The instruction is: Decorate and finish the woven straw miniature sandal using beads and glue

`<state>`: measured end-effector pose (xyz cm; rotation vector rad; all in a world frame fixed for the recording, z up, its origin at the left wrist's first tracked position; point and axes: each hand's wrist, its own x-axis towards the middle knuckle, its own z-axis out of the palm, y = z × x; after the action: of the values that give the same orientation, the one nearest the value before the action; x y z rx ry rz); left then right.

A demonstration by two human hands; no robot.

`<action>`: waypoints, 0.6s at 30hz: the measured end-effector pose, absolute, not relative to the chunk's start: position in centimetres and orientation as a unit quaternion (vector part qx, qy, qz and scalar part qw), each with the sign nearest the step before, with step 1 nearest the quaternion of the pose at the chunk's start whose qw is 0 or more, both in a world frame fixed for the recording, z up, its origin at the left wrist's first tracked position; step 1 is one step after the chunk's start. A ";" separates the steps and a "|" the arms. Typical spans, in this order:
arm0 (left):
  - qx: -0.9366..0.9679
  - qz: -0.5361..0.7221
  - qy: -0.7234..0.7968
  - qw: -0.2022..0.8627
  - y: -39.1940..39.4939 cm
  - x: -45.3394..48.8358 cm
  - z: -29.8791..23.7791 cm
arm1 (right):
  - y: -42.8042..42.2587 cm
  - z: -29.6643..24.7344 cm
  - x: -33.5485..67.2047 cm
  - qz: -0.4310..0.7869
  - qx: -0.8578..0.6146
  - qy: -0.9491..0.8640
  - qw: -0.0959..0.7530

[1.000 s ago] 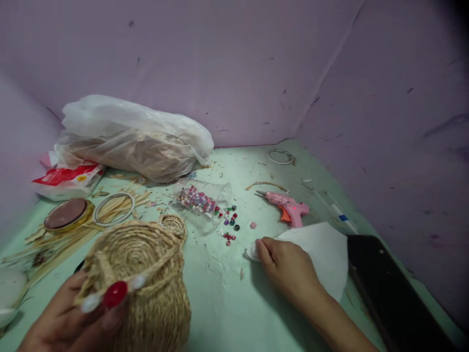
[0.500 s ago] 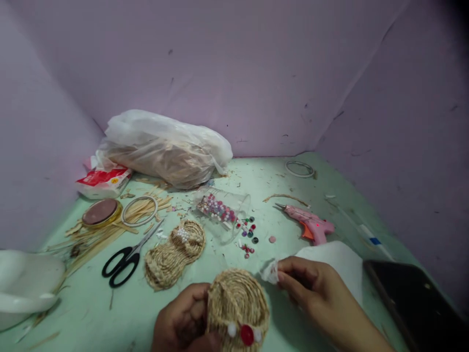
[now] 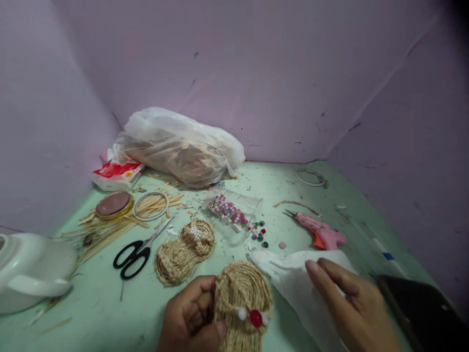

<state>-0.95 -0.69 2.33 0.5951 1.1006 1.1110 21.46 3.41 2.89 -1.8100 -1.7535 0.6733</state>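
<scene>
Surface: pale green, spread out in front of you under everything here.
White sheet: lies creased to the right of the piece in your left hand, reaching under your right one.
Right hand: comes in from your lower right, palm side down, over the white sheet. It is released, with thumb and bent fingers loosely parted; you cannot tell from here whether the fingertips touch the sheet.
Left hand: rises from the bottom edge, turned inward, fingers curled at the near-left side of its load. It is grasping the woven slipper, your thumb pressed on the front and the fingers partly hidden behind.
Woven slipper: held up at the bottom centre, rounded end away from you, its lower part cut off by the edge of view.
Second woven slipper: lies on the surface, beyond and to the left of your left hand (small white beads sit in a cluster near its far end).
Scissors: just left of that second slipper, black handles toward you.
Red bead: on the strap of the slipper you hold, with a white bead at either side.
</scene>
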 end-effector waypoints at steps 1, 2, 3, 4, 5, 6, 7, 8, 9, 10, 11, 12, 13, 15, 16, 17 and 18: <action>0.256 0.495 0.483 0.675 -0.6 -1.0 2.4 | 3.5 2.7 21.4 0.204 -0.680 -0.659 0.249; 0.248 0.501 0.479 0.677 -0.6 -1.0 2.4 | 3.7 2.5 21.2 0.172 -0.680 -0.674 0.233; 0.240 0.507 0.478 0.676 -0.5 -1.0 2.5 | 3.8 2.4 21.1 0.154 -0.672 -0.693 0.211; 0.235 0.512 0.481 0.672 -0.4 -1.0 2.5 | 3.8 2.4 21.0 0.149 -0.661 -0.713 0.183; 0.232 0.517 0.486 0.665 -0.3 -0.9 2.5 | 3.8 2.6 20.9 0.152 -0.652 -0.728 0.149; 0.232 0.522 0.493 0.656 -0.2 -0.9 2.5 | 3.6 2.9 20.7 0.164 -0.643 -0.740 0.111; 0.233 0.527 0.500 0.647 -0.2 -0.8 2.4 | 3.3 3.4 20.6 0.191 -0.627 -0.751 0.073; 0.235 0.530 0.506 0.639 -0.1 -0.8 2.4 | 2.9 4.0 20.4 0.225 -0.608 -0.760 0.043; 0.238 0.533 0.513 0.629 -0.1 -0.7 2.3 | 2.5 4.6 20.2 0.271 -0.577 -0.770 0.023; 0.242 0.535 0.522 0.618 -0.1 -0.6 2.3 | 2.0 5.2 20.0 0.317 -0.548 -0.773 0.020; 0.247 0.535 0.532 0.608 -0.2 -0.6 2.2 | 1.6 5.8 19.9 0.352 -0.529 -0.771 0.039; 0.253 0.535 0.540 0.598 -0.2 -0.5 2.2 | 1.3 6.2 19.9 0.377 -0.515 -0.767 0.068; 0.260 0.537 0.546 0.588 -0.2 -0.4 2.2 | 1.2 6.4 20.0 0.393 -0.509 -0.759 0.098; 0.273 0.543 0.553 0.570 -0.2 -0.3 2.3 | 1.4 6.5 20.7 0.397 -0.530 -0.733 0.156; 0.279 0.546 0.555 0.561 -0.2 -0.2 2.4 | 1.8 6.3 21.2 0.383 -0.560 -0.713 0.177; 0.285 0.550 0.558 0.553 -0.2 -0.1 2.4 | 2.4 6.2 21.9 0.351 -0.610 -0.683 0.196; 0.291 0.552 0.561 0.544 -0.2 -0.1 2.5 | 3.0 5.9 22.6 0.301 -0.665 -0.650 0.211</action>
<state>-0.07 -0.20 2.49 0.6908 1.3306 1.3109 22.58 2.99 5.94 -1.8488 -1.8052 0.8366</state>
